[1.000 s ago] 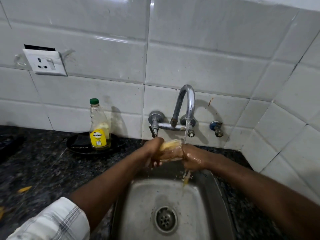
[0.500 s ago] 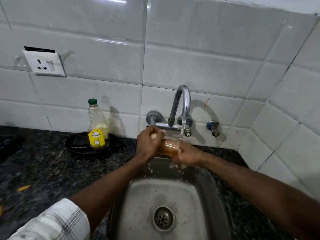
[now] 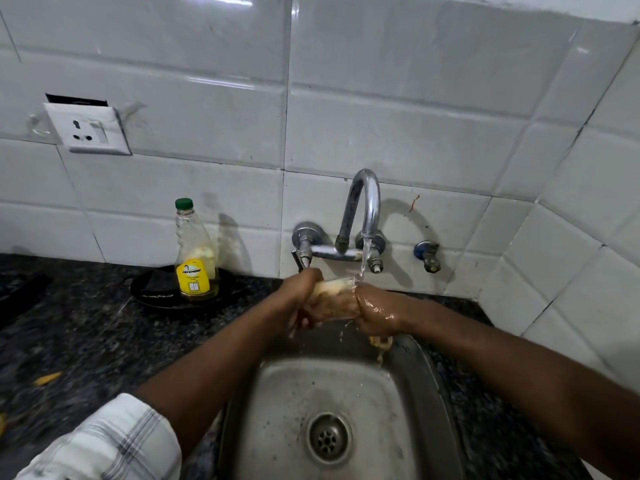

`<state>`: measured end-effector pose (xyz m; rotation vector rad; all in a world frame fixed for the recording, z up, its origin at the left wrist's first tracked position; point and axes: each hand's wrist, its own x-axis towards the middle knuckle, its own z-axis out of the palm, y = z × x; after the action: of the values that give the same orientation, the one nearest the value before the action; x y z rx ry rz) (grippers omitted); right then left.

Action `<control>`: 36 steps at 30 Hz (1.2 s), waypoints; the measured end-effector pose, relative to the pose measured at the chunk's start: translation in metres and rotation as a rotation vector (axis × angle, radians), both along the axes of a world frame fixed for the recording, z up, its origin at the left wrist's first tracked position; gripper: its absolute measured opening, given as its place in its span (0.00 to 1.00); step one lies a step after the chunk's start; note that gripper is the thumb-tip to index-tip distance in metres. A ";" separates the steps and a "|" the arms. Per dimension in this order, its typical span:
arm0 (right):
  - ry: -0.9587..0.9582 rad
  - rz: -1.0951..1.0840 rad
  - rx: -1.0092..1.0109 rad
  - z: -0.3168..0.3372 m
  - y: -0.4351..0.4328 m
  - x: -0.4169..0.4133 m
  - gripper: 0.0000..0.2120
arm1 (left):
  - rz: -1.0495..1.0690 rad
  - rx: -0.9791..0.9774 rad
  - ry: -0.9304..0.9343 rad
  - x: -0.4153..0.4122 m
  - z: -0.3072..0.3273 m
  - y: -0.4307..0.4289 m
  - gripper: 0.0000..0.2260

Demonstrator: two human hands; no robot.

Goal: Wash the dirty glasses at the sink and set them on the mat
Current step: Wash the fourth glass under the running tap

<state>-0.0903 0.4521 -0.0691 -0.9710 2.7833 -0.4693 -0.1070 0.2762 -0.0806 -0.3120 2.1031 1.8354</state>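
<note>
Steel sink, directly below the grip. Glass, lying sideways over the basin, clamped at both ends: left hand curled round one, wet right hand round the other. Tap, just behind and above, running onto the glass. Soap bottle, far left.
</note>
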 end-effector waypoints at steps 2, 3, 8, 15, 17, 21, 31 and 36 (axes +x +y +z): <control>0.069 0.037 0.010 -0.007 0.004 -0.001 0.24 | -0.028 0.031 -0.066 -0.001 0.005 -0.002 0.15; 0.052 0.035 -0.055 -0.008 0.003 -0.003 0.23 | 0.041 0.015 0.071 -0.001 0.004 0.000 0.15; -0.142 -0.077 -0.236 0.008 -0.005 -0.006 0.21 | 0.200 -0.086 0.570 0.000 -0.008 0.001 0.15; -0.181 -0.051 -0.272 -0.001 -0.014 -0.003 0.26 | 0.228 -0.085 0.543 0.001 -0.023 -0.004 0.15; -0.258 -0.076 -0.346 -0.009 -0.016 -0.001 0.25 | 0.304 -0.131 0.840 0.010 -0.027 -0.004 0.11; 0.068 0.096 -0.085 -0.002 -0.009 -0.002 0.31 | 0.068 -0.072 0.153 -0.004 -0.001 -0.006 0.16; 0.081 0.138 -0.083 0.009 -0.011 0.000 0.29 | 0.069 0.018 0.110 0.000 0.002 -0.005 0.16; -0.184 -0.099 -0.285 0.005 -0.010 0.001 0.29 | 0.225 -0.038 0.662 0.010 -0.010 -0.002 0.13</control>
<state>-0.0895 0.4424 -0.0645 -0.7954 2.6521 -0.9407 -0.0970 0.2741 -0.0906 0.0752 2.6157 2.2585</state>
